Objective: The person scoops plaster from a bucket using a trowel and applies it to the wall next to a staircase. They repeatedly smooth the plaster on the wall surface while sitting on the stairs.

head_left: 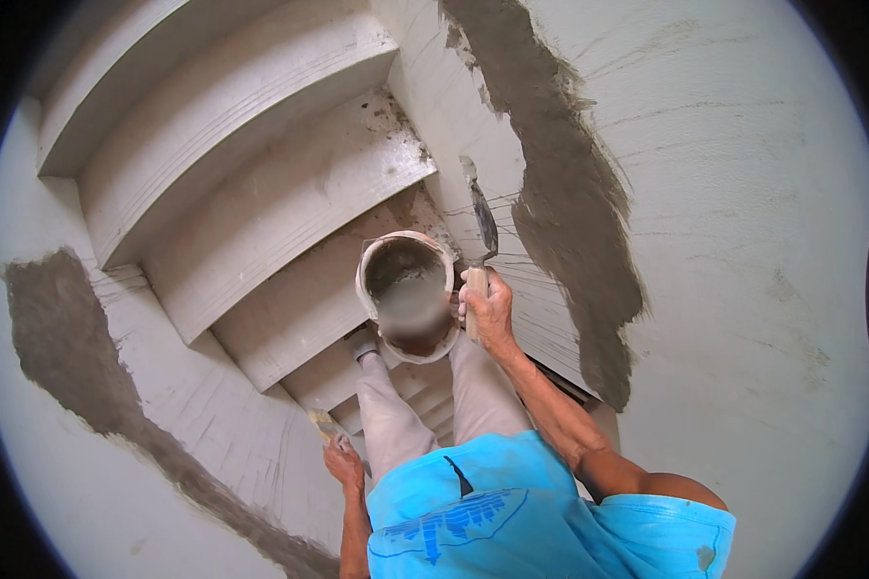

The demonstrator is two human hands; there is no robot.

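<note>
My right hand (489, 307) grips the pale wooden handle of a pointing trowel (484, 217). Its narrow, mortar-smeared blade points up and away, close to the right wall. Just left of that hand is a round bucket (360, 280), coated in dried mortar along its rim, with grey-brown mortar inside; part of its contents is blurred. Lower down on the left, my left hand (344, 461) is closed around a small flat tool with a pale yellowish end that looks like a brush (321, 422). The rest of that tool is hidden by my fingers.
Pale stair steps (290, 207) rise toward the far left and also run down beneath my legs. A broad band of dark mortar (579, 193) covers part of the right wall (734, 251); another mortar band (68, 338) slants down the left wall (203, 425).
</note>
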